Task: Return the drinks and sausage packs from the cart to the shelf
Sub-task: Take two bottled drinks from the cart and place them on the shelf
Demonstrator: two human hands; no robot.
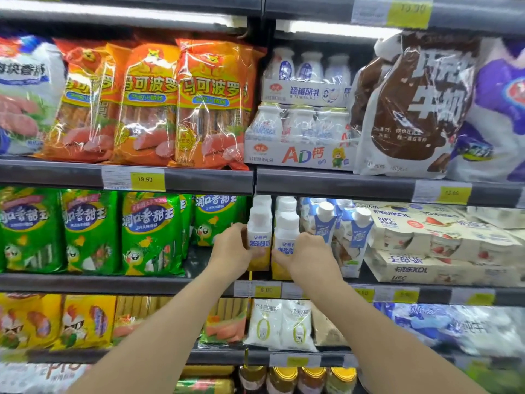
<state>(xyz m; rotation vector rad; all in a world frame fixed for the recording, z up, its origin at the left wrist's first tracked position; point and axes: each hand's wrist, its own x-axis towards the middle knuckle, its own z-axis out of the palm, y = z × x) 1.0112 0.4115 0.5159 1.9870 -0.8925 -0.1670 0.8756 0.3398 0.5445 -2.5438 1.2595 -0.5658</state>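
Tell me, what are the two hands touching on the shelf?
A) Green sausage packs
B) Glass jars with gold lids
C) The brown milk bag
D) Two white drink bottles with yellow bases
D: the left hand and right hand each grip a white drink bottle, side by side on the shelf.

Store shelving (181, 176) in dark grey tiers with yellow price tags (145, 179) on the front rails. Upper tier: orange sausage packs (147, 103) upright in a row, stacked cases of small white bottles (301, 109), and a brown-and-white milk bag (409, 106) to their right. Middle tier: green sausage packs (91, 231) on the left, two white drink bottles (285, 237) side by side at the front edge, blue-and-white cartons (355, 237) just beside them, then stacked beige yogurt cases (440, 245). Lower tier: yellow packs (56, 319) and white pouches (281, 325)
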